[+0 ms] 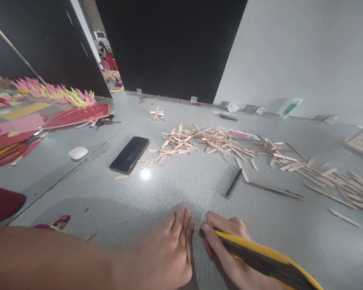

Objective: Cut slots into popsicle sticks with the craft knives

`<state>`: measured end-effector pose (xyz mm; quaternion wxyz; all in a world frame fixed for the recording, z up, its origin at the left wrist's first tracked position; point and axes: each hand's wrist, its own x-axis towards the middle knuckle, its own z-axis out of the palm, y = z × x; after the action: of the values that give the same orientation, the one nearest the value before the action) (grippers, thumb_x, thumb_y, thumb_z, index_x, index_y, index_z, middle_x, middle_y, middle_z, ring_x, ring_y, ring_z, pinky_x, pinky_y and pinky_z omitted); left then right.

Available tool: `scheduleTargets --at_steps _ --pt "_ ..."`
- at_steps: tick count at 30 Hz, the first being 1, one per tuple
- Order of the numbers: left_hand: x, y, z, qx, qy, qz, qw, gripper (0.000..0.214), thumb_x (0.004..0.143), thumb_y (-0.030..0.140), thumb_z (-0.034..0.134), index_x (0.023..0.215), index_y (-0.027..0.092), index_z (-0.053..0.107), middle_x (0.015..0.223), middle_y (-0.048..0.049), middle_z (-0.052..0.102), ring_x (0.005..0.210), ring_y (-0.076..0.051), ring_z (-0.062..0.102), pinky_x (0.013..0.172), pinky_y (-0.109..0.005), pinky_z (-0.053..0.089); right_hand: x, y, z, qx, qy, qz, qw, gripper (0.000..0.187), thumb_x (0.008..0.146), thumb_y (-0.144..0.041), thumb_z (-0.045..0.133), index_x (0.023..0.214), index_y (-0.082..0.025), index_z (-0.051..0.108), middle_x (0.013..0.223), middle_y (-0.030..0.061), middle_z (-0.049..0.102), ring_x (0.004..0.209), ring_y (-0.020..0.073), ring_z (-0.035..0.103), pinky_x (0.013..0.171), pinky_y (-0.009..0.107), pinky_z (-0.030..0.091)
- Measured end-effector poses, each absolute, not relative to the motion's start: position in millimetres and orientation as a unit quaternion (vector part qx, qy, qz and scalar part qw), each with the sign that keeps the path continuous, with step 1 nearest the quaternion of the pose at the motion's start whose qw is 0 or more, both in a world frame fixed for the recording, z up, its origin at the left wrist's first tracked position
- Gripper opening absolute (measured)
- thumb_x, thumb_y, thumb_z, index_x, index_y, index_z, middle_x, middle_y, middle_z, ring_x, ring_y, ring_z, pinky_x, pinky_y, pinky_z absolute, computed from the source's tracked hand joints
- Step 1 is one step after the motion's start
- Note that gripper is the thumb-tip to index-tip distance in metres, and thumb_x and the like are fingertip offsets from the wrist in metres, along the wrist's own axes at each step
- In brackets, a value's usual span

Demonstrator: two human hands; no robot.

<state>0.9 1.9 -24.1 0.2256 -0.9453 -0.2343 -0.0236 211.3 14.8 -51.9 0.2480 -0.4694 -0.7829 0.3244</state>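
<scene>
My left hand (174, 245) lies low on the grey table, its fingers stretched forward and close together; whatever is under them is hidden. Just to its right, my right hand (226, 241) is closed around a yellow and black utility knife (260, 253), whose handle slants back towards the lower right. The knife's front end points at the narrow gap between my hands. A small bit of wooden stick (197, 232) shows in that gap. Beyond my hands, a dark pen (234, 183) rests on the table, close to some loose wooden sticks.
Piles of cut wooden sticks (211, 139) spread across the table towards the right. A black phone (130, 154) and a white case (78, 153) lie to the left. Pink and yellow folded paper (57, 92) sits farther left. A dark panel (169, 44) and white wall rise behind.
</scene>
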Motion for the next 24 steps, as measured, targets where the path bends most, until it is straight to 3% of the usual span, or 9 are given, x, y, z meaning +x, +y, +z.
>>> scheduleTargets --at_steps 5,11,16,24 --pt "2.7 0.4 -27.6 -0.944 -0.230 -0.028 0.235 0.037 0.098 0.019 0.053 0.121 0.001 0.075 0.121 -0.0231 0.075 0.117 -0.036 0.071 0.096 -0.049 0.048 211.6 12.4 -47.2 -0.495 -0.777 0.306 0.240 0.045 0.109 -0.049 0.030 0.072 -0.025 0.039 0.064 -0.0009 0.057 0.065 0.0166 0.058 0.061 0.028 0.049" --pt "1.6 1.1 -29.4 -0.947 -0.220 -0.030 0.232 0.037 0.099 0.020 0.052 0.122 0.000 0.074 0.121 -0.0238 0.074 0.116 -0.038 0.071 0.096 -0.051 0.047 212.2 12.2 -44.9 -0.496 -0.757 0.365 0.220 0.049 0.109 -0.051 0.030 0.069 -0.025 0.037 0.058 -0.0033 0.052 0.056 0.0141 0.053 0.063 0.031 0.047" --pt "-0.2 0.8 -29.8 -0.950 -0.214 -0.021 0.226 0.039 0.097 0.020 0.055 0.124 -0.002 0.072 0.123 -0.0258 0.073 0.119 -0.038 0.069 0.096 -0.050 0.046 212.8 12.3 -43.3 -0.504 -0.695 0.466 0.214 0.048 0.107 -0.058 0.034 0.072 -0.026 0.044 0.046 -0.0074 0.044 0.039 0.0110 0.044 0.052 0.030 0.043" --pt "-1.9 -0.6 -32.1 -0.948 -0.221 -0.028 0.228 0.043 0.093 0.022 0.061 0.127 -0.003 0.071 0.125 -0.0269 0.072 0.121 -0.038 0.068 0.098 -0.047 0.049 211.8 16.3 -43.3 -0.490 -0.705 0.460 0.226 0.048 0.106 -0.057 0.037 0.071 -0.026 0.044 0.048 -0.0062 0.046 0.042 0.0113 0.045 0.048 0.028 0.039"
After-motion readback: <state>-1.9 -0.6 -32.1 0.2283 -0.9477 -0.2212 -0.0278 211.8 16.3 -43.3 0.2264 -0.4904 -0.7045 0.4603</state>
